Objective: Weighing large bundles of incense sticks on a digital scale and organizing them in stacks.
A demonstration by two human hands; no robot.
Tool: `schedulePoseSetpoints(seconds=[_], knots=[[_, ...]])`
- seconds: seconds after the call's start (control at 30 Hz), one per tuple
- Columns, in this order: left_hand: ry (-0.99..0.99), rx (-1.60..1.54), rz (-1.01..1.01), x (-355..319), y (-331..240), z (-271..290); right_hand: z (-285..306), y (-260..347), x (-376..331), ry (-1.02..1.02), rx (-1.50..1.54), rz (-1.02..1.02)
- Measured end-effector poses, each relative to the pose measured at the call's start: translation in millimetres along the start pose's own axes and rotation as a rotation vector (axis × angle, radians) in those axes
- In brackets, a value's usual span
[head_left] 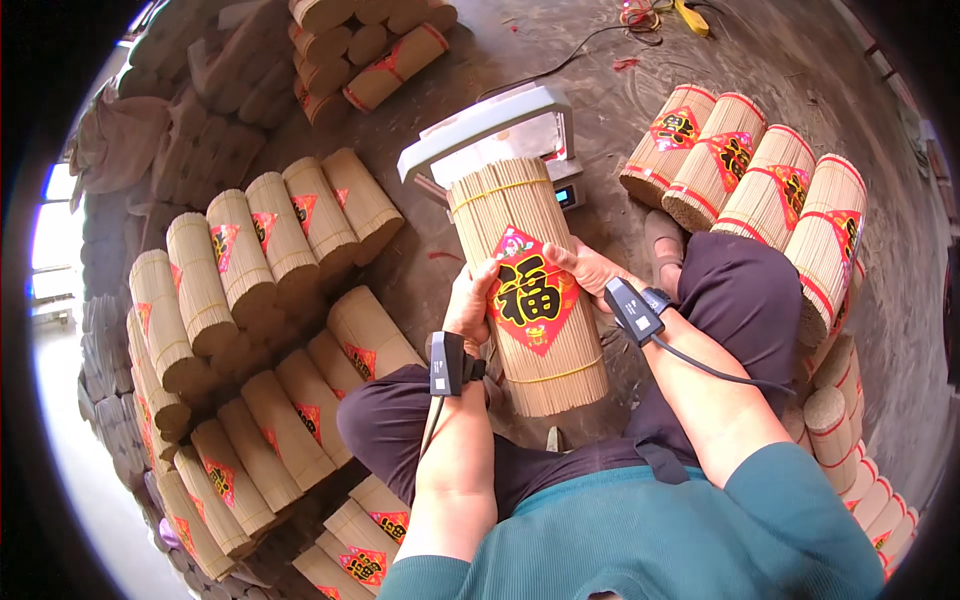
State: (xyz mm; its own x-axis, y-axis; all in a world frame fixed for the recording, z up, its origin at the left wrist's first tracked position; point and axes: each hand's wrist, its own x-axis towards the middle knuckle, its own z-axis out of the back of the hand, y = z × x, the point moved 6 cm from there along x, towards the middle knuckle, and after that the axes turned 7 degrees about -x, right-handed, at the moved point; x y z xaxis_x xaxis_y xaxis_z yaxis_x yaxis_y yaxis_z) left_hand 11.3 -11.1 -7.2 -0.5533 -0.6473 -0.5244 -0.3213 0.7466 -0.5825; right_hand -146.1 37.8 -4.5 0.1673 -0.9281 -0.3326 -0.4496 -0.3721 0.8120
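Upright between my knees is a thick bundle of thin tan sticks (490,215), tied with a yellow band near the top and another near the bottom. A red diamond-shaped paper (533,292) with a bold black character lies on its front. My left hand (468,308) grips the bundle's left side, its thumb at the paper's edge. From the right, my right hand (590,270) holds the other side, with its thumb on the paper's right part. Just beyond the bundle stands a weighing scale (490,118) with a grey frame and a small lit display (567,196).
Several yellow-banded bundles (245,245) are stacked in rows at the left. At the right lie red-banded bundles (715,165). More bundles (395,68) are piled at the back. A black cable (570,62) runs over the floor toward a yellow object (692,18).
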Motion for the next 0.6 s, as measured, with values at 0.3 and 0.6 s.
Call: schedulePoseSetpoints(seconds=[0.3,0.6], knots=[[-0.025,-0.010,-0.028,37.9,-6.4,6.0,20.9,0.7,30.6,-0.095,0.087,-0.083],[-0.032,0.021,-0.022,70.4,-18.7,12.3,29.7,6.0,66.8,-0.040,0.165,-0.106]])
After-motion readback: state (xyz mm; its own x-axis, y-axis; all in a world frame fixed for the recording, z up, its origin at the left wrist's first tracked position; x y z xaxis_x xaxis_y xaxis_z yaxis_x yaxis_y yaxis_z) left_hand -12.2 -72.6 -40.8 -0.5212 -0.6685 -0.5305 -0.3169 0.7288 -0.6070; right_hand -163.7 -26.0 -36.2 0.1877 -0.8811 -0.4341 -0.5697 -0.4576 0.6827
